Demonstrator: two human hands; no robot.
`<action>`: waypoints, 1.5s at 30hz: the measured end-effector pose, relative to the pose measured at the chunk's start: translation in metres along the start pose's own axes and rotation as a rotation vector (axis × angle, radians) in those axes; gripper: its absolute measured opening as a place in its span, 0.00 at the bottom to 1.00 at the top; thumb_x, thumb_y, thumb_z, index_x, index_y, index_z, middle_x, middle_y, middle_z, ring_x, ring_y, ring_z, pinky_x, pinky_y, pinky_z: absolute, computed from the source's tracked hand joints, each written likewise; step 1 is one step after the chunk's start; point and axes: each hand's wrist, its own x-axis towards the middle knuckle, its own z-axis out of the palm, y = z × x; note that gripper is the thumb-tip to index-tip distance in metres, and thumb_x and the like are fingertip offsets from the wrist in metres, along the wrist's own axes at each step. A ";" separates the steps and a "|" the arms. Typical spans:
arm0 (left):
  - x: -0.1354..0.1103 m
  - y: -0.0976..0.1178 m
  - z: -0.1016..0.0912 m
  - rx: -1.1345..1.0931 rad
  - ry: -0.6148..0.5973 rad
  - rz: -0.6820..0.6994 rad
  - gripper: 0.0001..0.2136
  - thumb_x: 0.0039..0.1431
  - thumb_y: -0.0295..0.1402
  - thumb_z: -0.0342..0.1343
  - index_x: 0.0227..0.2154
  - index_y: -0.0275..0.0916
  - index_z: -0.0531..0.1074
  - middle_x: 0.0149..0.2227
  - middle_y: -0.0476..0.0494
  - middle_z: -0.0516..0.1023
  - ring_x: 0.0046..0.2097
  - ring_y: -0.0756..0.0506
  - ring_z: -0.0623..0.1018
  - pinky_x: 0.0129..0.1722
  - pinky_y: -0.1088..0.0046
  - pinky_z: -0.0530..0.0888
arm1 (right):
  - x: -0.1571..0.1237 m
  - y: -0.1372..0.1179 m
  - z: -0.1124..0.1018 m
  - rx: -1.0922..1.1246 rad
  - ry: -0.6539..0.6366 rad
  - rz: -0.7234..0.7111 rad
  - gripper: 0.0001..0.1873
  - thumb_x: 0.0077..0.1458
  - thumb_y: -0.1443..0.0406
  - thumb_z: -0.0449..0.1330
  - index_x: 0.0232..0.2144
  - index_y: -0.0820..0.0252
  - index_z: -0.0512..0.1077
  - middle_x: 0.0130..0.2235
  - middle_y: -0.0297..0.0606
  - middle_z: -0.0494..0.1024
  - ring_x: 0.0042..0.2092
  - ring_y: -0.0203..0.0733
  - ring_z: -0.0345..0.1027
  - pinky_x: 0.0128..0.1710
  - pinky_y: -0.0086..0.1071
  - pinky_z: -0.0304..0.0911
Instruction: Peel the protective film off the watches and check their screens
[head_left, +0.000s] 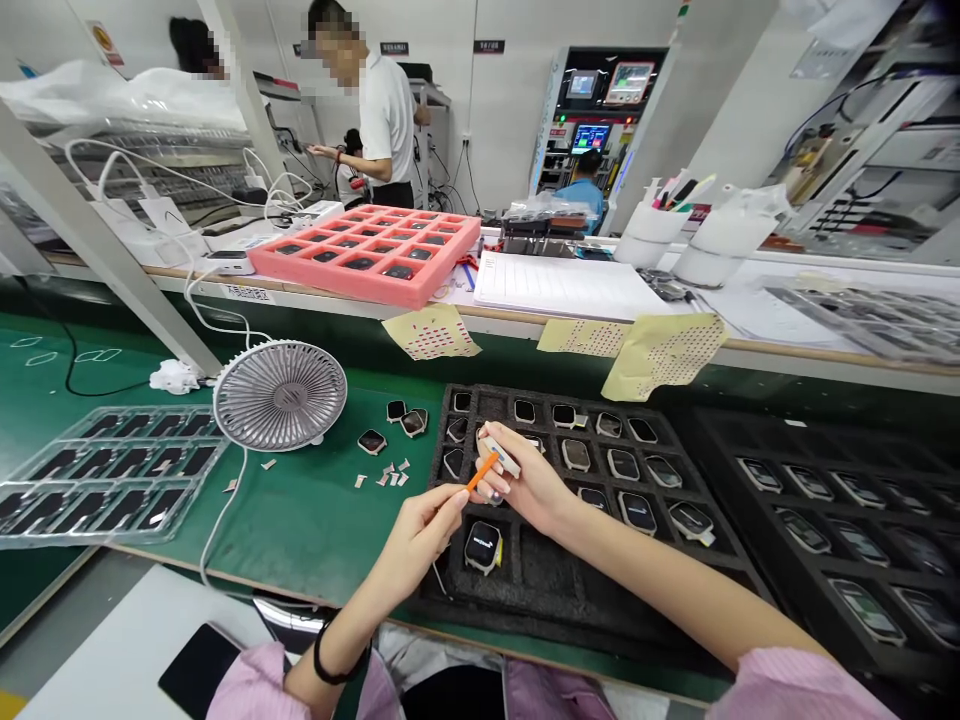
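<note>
- Black foam tray [465,398] with square compartments: dark rectangular smartwatches, one per compartment. One dark smartwatch with a yellow edge [483,547] sits just below the hands.
- Left hand [416,540] pinches a thin orange stick [482,472]; right hand [526,482] holds a small white strip [500,456]. Both are over the tray, above the green-topped table [315,530].
- Pink foam tray [360,255] farther back: dark watches in compartments.
- Small white label [247,293]: writing too small to read.

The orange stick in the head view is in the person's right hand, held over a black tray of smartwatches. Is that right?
Not quite: the head view shows the orange stick in the left hand, not the right hand, which holds a small pale piece. It is held over the black tray of smartwatches, as you said.
</note>
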 end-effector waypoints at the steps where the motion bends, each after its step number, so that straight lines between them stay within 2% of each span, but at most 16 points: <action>1: 0.000 0.001 0.000 -0.004 0.002 -0.007 0.23 0.56 0.52 0.51 0.37 0.34 0.74 0.18 0.59 0.49 0.18 0.56 0.49 0.15 0.81 0.48 | 0.000 0.000 0.000 0.003 0.003 -0.002 0.11 0.54 0.57 0.61 0.29 0.58 0.69 0.17 0.23 0.61 0.16 0.28 0.51 0.20 0.26 0.59; 9: -0.002 0.005 0.001 0.020 0.035 0.032 0.26 0.56 0.53 0.51 0.37 0.32 0.75 0.17 0.58 0.50 0.18 0.56 0.51 0.15 0.80 0.49 | -0.003 -0.005 0.008 0.022 -0.017 -0.039 0.10 0.55 0.59 0.61 0.28 0.59 0.68 0.16 0.23 0.61 0.17 0.28 0.52 0.20 0.26 0.59; 20: -0.004 0.001 -0.005 0.063 0.045 0.101 0.22 0.58 0.48 0.51 0.36 0.30 0.77 0.17 0.57 0.49 0.19 0.56 0.51 0.17 0.79 0.48 | 0.000 -0.004 0.007 -0.108 0.000 -0.064 0.11 0.56 0.57 0.60 0.28 0.58 0.66 0.15 0.24 0.62 0.17 0.30 0.55 0.20 0.25 0.57; 28: -0.003 0.002 -0.004 0.068 -0.025 0.068 0.21 0.59 0.47 0.50 0.36 0.31 0.77 0.17 0.57 0.50 0.19 0.56 0.51 0.17 0.79 0.48 | 0.001 0.003 0.006 -0.220 0.009 -0.049 0.13 0.53 0.57 0.62 0.27 0.58 0.65 0.15 0.23 0.64 0.16 0.29 0.55 0.18 0.24 0.50; 34: -0.007 0.005 -0.002 0.039 0.043 0.066 0.22 0.58 0.48 0.51 0.35 0.30 0.77 0.17 0.57 0.49 0.19 0.55 0.51 0.17 0.78 0.48 | 0.002 0.001 0.010 -0.093 -0.027 -0.048 0.11 0.56 0.58 0.59 0.28 0.58 0.66 0.15 0.22 0.62 0.15 0.28 0.52 0.20 0.26 0.57; 38: -0.008 0.005 -0.003 0.041 0.067 0.065 0.22 0.58 0.48 0.51 0.36 0.30 0.76 0.17 0.57 0.50 0.19 0.56 0.51 0.17 0.79 0.48 | 0.001 -0.002 0.012 -0.104 -0.013 -0.062 0.11 0.56 0.58 0.59 0.27 0.58 0.65 0.16 0.22 0.63 0.14 0.27 0.52 0.22 0.27 0.60; 41: -0.008 0.005 -0.006 0.048 0.060 0.057 0.23 0.58 0.49 0.51 0.36 0.30 0.77 0.17 0.57 0.49 0.19 0.56 0.51 0.17 0.79 0.48 | 0.000 -0.003 0.011 -0.178 0.007 -0.092 0.13 0.54 0.57 0.61 0.26 0.58 0.65 0.16 0.22 0.63 0.14 0.27 0.54 0.20 0.25 0.57; 45: -0.008 0.006 -0.008 0.026 0.013 0.040 0.23 0.58 0.49 0.52 0.36 0.30 0.77 0.16 0.58 0.49 0.18 0.56 0.50 0.17 0.79 0.47 | -0.001 -0.002 0.011 -0.229 0.006 -0.082 0.15 0.52 0.56 0.62 0.26 0.58 0.64 0.15 0.21 0.62 0.13 0.26 0.52 0.15 0.24 0.46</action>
